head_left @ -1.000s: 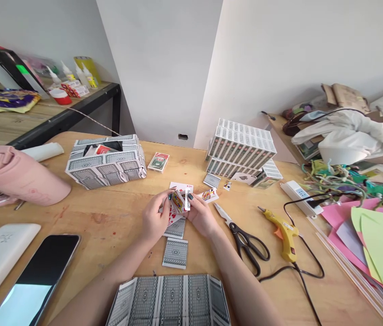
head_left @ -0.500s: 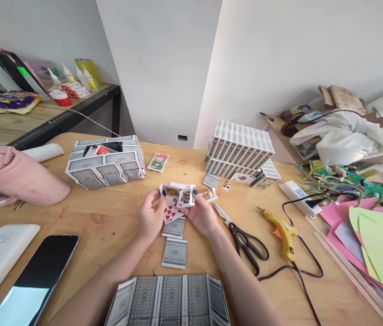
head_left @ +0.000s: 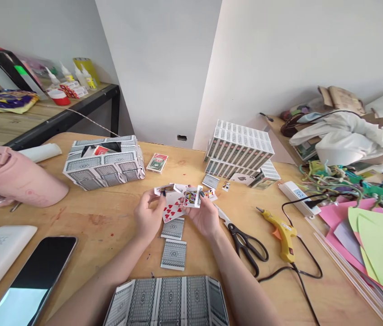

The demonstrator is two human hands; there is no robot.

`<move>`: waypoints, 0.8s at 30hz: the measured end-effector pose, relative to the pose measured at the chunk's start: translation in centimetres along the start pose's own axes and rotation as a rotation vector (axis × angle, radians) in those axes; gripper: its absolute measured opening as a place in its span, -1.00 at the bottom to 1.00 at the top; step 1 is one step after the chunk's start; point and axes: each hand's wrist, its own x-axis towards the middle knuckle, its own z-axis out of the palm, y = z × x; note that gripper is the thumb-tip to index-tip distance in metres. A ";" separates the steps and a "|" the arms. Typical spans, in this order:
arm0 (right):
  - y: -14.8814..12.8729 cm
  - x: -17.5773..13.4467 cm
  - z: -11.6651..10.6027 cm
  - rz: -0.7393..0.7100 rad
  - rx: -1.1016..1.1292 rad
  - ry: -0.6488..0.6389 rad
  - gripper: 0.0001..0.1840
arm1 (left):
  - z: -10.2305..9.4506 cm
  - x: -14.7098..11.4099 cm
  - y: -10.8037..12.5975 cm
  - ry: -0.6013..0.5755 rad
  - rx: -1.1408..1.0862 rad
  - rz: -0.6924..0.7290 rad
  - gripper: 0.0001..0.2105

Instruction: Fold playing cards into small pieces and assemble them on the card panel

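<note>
My left hand [head_left: 148, 215] pinches a bent playing card [head_left: 168, 187] between thumb and fingers. A folded face card [head_left: 190, 198] is gripped in my right hand [head_left: 206, 216], thumb on its right edge. Under and between the hands lies a ten of hearts card [head_left: 173, 210], partly covered. Two patterned card backs, a nearer one [head_left: 174, 254] and a farther one [head_left: 172, 228], rest on the table below it. At the bottom edge stands a shape covered in grey card backs [head_left: 170, 299], between my forearms.
Black-handled scissors [head_left: 246, 244] and a yellow glue gun [head_left: 284, 233] with its cord lie on the right. Behind are a card-covered box [head_left: 105, 170], a card pack [head_left: 157, 163] and stacked card boxes [head_left: 239, 147]. A pink tumbler [head_left: 21, 176] and phone [head_left: 33, 280] occupy the left.
My hands have moved slightly apart. The left card has shifted left, away from the folded face card, which has gone a little right and turned its picture more toward me.
</note>
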 end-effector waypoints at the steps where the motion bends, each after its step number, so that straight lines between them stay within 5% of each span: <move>1: 0.0 0.0 0.0 -0.001 0.000 0.002 -0.71 | 0.0 0.0 0.0 -0.011 -0.002 0.010 -0.82; 9: 0.2 0.1 0.1 -0.061 -0.121 0.012 -0.70 | -0.5 -0.3 2.1 -0.266 0.131 0.384 -0.91; 16: 0.9 0.1 -0.4 -0.179 -0.412 0.041 -0.68 | -0.9 -0.4 2.5 -0.489 0.115 0.546 -0.91; 24: 1.1 0.2 -0.7 -0.175 -0.432 0.038 -0.66 | -0.5 -0.6 1.8 -0.430 0.076 0.354 -0.55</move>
